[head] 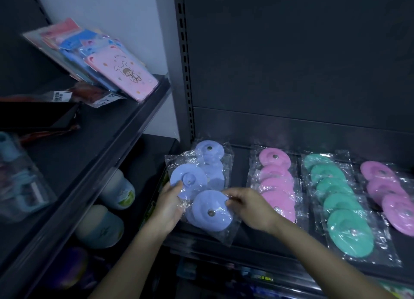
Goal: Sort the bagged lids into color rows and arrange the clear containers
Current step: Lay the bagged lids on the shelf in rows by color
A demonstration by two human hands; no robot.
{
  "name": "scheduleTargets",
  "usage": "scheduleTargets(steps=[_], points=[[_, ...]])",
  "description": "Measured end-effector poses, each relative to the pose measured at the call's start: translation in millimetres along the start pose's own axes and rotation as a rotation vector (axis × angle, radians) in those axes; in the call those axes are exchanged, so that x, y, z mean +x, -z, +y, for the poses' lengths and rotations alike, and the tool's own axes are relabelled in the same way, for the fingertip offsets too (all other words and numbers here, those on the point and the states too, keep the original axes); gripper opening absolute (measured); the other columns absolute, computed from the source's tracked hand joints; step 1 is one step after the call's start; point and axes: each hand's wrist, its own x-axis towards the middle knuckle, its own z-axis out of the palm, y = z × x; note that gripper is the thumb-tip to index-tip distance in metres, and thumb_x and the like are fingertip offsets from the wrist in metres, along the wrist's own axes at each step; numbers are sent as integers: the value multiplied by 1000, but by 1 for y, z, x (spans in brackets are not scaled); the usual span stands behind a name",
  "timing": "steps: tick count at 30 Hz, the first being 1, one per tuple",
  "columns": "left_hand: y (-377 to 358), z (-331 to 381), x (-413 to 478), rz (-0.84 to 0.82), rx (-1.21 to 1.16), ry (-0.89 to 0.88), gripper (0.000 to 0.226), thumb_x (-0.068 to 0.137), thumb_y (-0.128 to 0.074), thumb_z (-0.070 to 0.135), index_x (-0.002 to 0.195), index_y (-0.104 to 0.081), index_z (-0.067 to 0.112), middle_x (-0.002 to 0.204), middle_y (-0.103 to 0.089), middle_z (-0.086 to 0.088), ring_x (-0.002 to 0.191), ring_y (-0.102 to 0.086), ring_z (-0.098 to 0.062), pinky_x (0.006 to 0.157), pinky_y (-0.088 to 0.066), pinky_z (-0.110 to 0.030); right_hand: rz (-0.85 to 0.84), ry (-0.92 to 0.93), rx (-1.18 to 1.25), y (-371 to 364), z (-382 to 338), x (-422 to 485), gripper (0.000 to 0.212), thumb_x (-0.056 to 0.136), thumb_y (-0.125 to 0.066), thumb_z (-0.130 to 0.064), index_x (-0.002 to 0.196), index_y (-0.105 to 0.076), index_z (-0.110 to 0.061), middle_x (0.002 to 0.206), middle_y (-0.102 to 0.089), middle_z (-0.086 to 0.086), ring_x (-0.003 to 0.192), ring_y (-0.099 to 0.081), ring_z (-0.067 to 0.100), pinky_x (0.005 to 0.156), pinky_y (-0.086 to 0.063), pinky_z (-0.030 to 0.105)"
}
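Observation:
Round lids in clear bags lie in rows on a dark shelf [246,236]. At the left runs the blue row, with its rear lid [209,151] by the back panel. My left hand [169,205] grips a bagged blue lid [187,180] at its lower edge, thumb on the disc. My right hand [248,205] pinches the plastic at the upper right of another bagged blue lid [210,211] lying at the shelf front. To the right run a pink row [277,182], a green row [340,202] and a purple-pink row [389,191].
The shelf unit on the left carries a leaning stack of pink and blue flat packs [107,59] and dark packets [74,95]. Below it stand pale rounded containers [100,227]. A slotted upright [186,74] divides the two units. More goods sit under the lid shelf [257,276].

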Motion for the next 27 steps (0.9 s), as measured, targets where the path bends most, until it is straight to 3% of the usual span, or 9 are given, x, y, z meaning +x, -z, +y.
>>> scheduleTargets(steps=[3,7,11,14,17,19,21,24,27], points=[[3,3,3,30,14,-107,34,94,-49,4,129,-49,3,122,-60,-26,102,-61,-35,87,-50,-49,-37,16,-259,-10,-4,10,17,85,-50,-7,92,-66,-9,77,-60,-1,74,-57,18,71,-45,29],[14,13,5,58,218,-338,64,92,-46,-4,140,-37,37,128,-58,1,114,-58,-19,98,-46,-40,-19,-33,-362,-13,-4,18,17,78,-50,-7,66,-52,-18,68,-59,-2,69,-57,22,63,-42,29],[18,17,-6,124,549,-531,45,93,-40,-8,112,-65,25,114,-62,11,115,-55,-11,103,-39,-23,41,-67,-418,-9,-7,26,14,74,-51,-5,67,-50,-17,71,-63,6,66,-55,27,57,-40,31],[21,16,-11,154,746,-620,40,92,-46,-6,123,-62,14,121,-56,-4,110,-54,-15,92,-35,-8,89,-39,-330,-10,-8,25,10,77,-49,-4,71,-52,-12,63,-56,2,62,-47,25,57,-39,31],[19,14,-12,87,906,-580,52,89,-63,13,138,-47,13,136,-43,-5,113,-44,-3,81,-28,5,44,-26,-252,-18,-5,18,13,81,-46,-6,77,-57,-11,59,-50,-6,61,-47,18,63,-45,29],[19,10,-11,15,985,-500,76,81,-73,25,146,-35,18,145,-33,0,118,-37,0,82,-28,2,51,5,-335,-27,0,16,16,81,-46,-8,87,-59,-16,72,-57,-3,67,-55,23,66,-51,34],[19,7,-10,-35,1069,-443,96,75,-79,29,151,-20,25,152,-20,1,129,-36,-6,90,-31,-7,95,18,-519,-36,8,13,33,82,-51,-11,112,-56,-24,96,-58,9,81,-57,34,73,-53,39],[22,2,-6,-58,1163,-415,108,72,-80,25,151,-6,30,155,-9,0,132,-39,-16,95,-37,-20,164,129,-640,-43,10,5,47,84,-51,-29,130,-41,-27,127,-54,16,105,-56,41,84,-54,48],[23,0,-2,-72,1152,-423,113,71,-80,24,150,-1,34,155,-7,1,128,-46,-19,101,-44,-32,-1,190,-727,-47,11,-2,60,85,-44,-49,141,-32,-31,153,-29,14,136,-31,42,109,-32,55]])
